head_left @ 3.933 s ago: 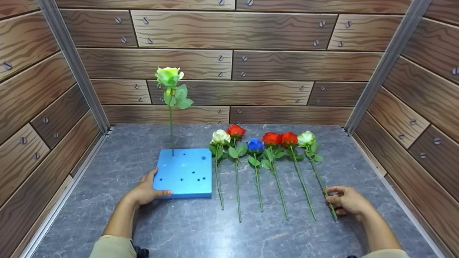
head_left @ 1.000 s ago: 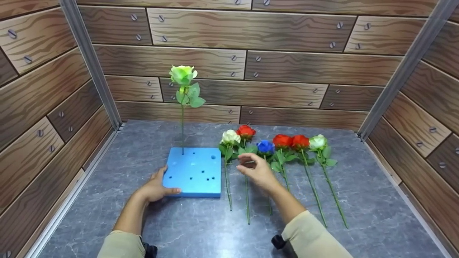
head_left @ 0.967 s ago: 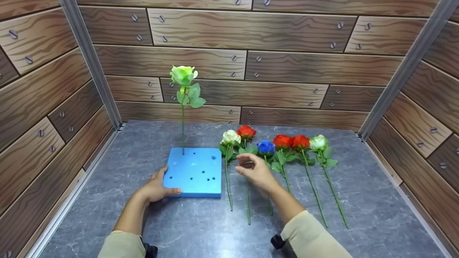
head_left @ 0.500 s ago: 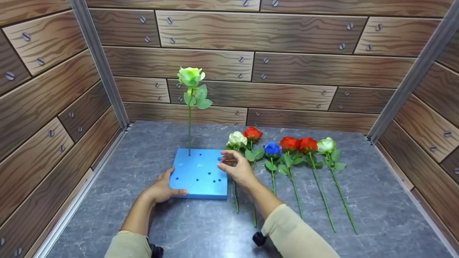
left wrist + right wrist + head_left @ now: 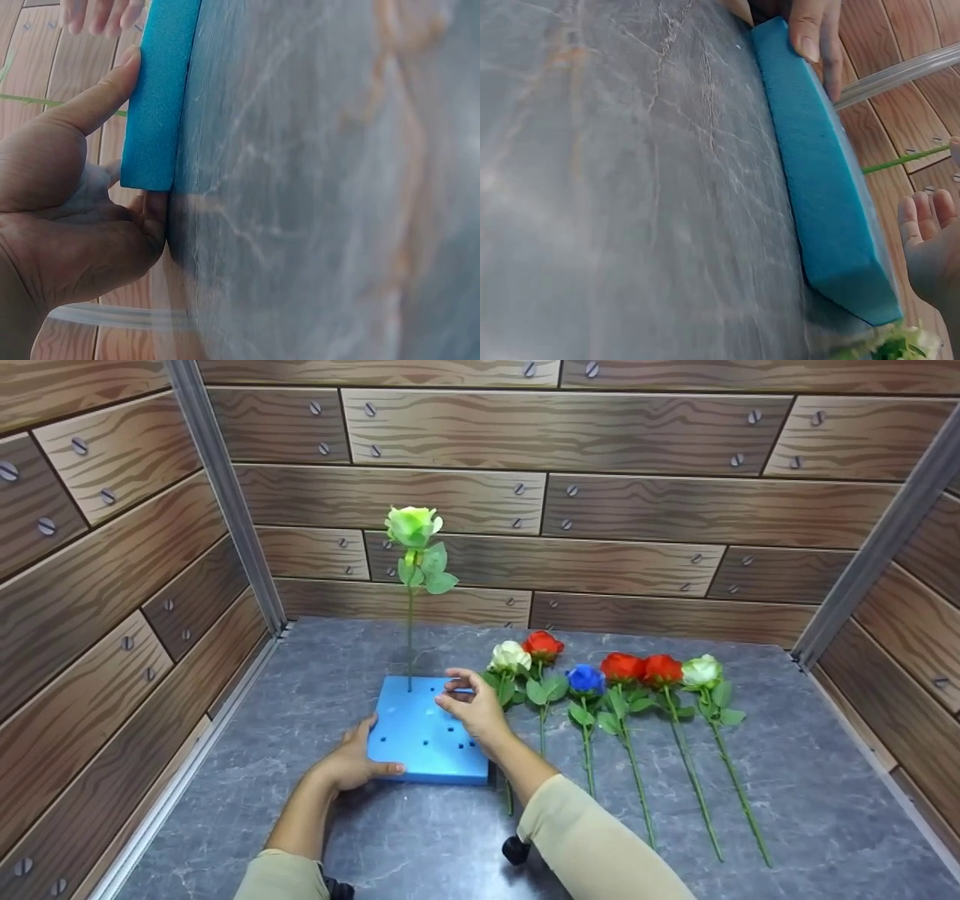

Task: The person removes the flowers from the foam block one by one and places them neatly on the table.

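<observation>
My left hand (image 5: 349, 761) grips the left side of a blue foam block (image 5: 412, 757) with small holes in its top. The thumb lies over the front edge, and in the left wrist view the fingers reach around the block's corner. A pale green rose (image 5: 414, 526) stands upright with its stem in the block's back left hole. My right hand (image 5: 480, 712) hovers over the block's right part, fingers loosely bent and holding nothing. It covers the back right holes. The right wrist view shows its fingers (image 5: 922, 210) apart from the block and the rose stem.
Right of the block lie a cream rose (image 5: 510, 657), a red rose (image 5: 543, 646), a blue rose (image 5: 586, 680), two more red roses (image 5: 622, 667) and a white-green rose (image 5: 702, 670). My right arm hides parts of the nearest stems. Wood-patterned walls (image 5: 555, 431) enclose the grey table (image 5: 315, 660).
My right hand has left the white-green rose's stem on the far right and moved left, across the other roses, to above the block. The left hand keeps its grip. The head view has shifted slightly.
</observation>
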`<action>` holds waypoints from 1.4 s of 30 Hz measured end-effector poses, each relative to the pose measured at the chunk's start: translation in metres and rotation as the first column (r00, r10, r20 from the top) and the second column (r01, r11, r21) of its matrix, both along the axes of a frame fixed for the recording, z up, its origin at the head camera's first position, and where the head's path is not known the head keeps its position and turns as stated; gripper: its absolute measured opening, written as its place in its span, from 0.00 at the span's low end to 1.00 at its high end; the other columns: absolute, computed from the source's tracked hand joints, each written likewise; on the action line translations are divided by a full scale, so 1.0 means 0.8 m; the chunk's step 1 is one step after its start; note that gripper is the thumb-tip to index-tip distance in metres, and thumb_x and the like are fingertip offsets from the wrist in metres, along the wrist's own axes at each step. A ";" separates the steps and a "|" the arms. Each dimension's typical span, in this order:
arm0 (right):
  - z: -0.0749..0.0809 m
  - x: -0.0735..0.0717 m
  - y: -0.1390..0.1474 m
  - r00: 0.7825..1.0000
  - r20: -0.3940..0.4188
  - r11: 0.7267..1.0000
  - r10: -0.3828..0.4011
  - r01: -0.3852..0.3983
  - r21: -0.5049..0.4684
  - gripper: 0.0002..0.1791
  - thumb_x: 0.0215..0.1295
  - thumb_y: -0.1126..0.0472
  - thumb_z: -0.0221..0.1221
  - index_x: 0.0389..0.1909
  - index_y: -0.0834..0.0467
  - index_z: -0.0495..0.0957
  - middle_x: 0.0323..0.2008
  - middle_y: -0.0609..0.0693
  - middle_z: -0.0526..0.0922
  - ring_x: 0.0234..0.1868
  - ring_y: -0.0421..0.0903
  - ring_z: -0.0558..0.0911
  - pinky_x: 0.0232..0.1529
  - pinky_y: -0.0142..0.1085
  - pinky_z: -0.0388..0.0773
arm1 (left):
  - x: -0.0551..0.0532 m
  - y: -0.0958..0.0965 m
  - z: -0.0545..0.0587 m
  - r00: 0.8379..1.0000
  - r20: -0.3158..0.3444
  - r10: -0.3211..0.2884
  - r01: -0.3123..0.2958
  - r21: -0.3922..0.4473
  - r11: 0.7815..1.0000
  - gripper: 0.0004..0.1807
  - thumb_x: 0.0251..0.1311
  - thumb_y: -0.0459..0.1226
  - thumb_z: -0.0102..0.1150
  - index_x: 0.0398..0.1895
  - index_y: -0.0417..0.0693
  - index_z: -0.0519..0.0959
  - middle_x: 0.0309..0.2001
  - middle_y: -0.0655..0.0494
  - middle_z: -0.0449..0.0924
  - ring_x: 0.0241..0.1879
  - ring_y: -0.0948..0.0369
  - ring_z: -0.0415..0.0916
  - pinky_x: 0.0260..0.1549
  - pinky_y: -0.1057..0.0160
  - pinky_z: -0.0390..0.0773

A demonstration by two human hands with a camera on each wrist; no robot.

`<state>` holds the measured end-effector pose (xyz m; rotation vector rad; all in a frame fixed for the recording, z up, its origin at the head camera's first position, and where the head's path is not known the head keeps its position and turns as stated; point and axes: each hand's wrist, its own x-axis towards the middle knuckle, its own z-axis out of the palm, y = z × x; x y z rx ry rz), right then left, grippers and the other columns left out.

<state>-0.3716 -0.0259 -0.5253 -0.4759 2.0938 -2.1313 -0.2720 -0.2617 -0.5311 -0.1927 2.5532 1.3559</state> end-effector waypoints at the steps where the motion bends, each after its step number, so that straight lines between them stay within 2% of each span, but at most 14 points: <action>1: -0.002 -0.001 -0.003 1.000 0.000 1.000 -0.004 0.004 0.008 0.28 0.70 0.64 0.72 0.69 0.61 0.77 0.58 0.64 0.82 0.56 0.52 0.85 0.50 0.32 0.86 | 0.000 0.001 0.000 1.000 0.000 0.001 -0.001 0.004 1.000 0.70 0.57 0.52 0.83 0.90 0.47 0.44 0.87 0.27 0.38 0.85 0.26 0.42 0.80 0.25 0.55; 6: -0.008 -0.010 -0.021 1.000 0.013 1.000 -0.005 0.005 0.026 0.28 0.71 0.63 0.72 0.70 0.60 0.77 0.60 0.65 0.81 0.57 0.51 0.85 0.53 0.33 0.87 | 0.002 0.002 0.001 1.000 0.002 0.007 -0.007 0.011 1.000 0.70 0.56 0.52 0.84 0.90 0.45 0.43 0.87 0.27 0.38 0.85 0.27 0.42 0.79 0.25 0.54; 13: 0.000 -0.022 -0.047 0.998 0.055 1.000 0.009 -0.008 -0.021 0.28 0.73 0.62 0.70 0.71 0.55 0.76 0.63 0.63 0.79 0.61 0.52 0.83 0.60 0.38 0.87 | 0.005 0.000 0.003 1.000 0.019 0.019 -0.019 0.009 1.000 0.71 0.56 0.54 0.83 0.91 0.48 0.42 0.87 0.28 0.37 0.85 0.26 0.41 0.79 0.24 0.54; 17: 0.003 -0.029 -0.058 0.999 0.049 1.000 -0.015 0.015 0.001 0.28 0.73 0.61 0.70 0.72 0.55 0.76 0.64 0.62 0.80 0.63 0.53 0.83 0.62 0.40 0.85 | 0.005 0.002 0.002 1.000 0.016 0.012 -0.012 0.011 1.000 0.70 0.56 0.52 0.83 0.91 0.48 0.43 0.87 0.28 0.38 0.85 0.27 0.42 0.80 0.25 0.54; 22: 0.003 -0.033 -0.069 0.999 0.040 1.000 -0.002 0.001 0.004 0.30 0.75 0.61 0.69 0.75 0.57 0.73 0.67 0.62 0.78 0.70 0.56 0.80 0.67 0.44 0.83 | 0.005 0.006 0.003 1.000 0.015 0.007 -0.007 0.007 1.000 0.69 0.57 0.51 0.83 0.91 0.48 0.43 0.87 0.29 0.39 0.85 0.27 0.43 0.79 0.26 0.56; 29: -0.011 -0.039 -0.068 0.999 0.018 0.997 -0.039 0.038 0.067 0.29 0.74 0.63 0.69 0.73 0.57 0.75 0.69 0.59 0.79 0.73 0.57 0.79 0.74 0.47 0.78 | 0.000 0.011 0.004 1.000 0.006 -0.002 0.002 0.015 1.000 0.69 0.57 0.52 0.83 0.91 0.49 0.43 0.88 0.30 0.38 0.85 0.27 0.42 0.79 0.25 0.56; 35: -0.011 -0.043 -0.073 0.998 0.045 0.986 -0.039 0.031 0.164 0.27 0.77 0.62 0.66 0.74 0.56 0.75 0.69 0.57 0.81 0.73 0.55 0.80 0.72 0.46 0.80 | -0.002 0.009 0.004 1.000 0.008 -0.003 0.003 0.030 1.000 0.69 0.57 0.51 0.83 0.91 0.49 0.43 0.88 0.29 0.38 0.85 0.27 0.42 0.79 0.25 0.55; 42: -0.011 -0.041 -0.091 0.999 0.040 0.952 -0.029 0.016 0.305 0.27 0.81 0.59 0.62 0.77 0.54 0.74 0.71 0.55 0.82 0.73 0.53 0.81 0.70 0.43 0.82 | 0.002 -0.002 0.000 1.000 0.026 0.010 -0.010 0.019 1.000 0.69 0.58 0.52 0.83 0.91 0.49 0.42 0.88 0.30 0.36 0.86 0.27 0.41 0.80 0.26 0.55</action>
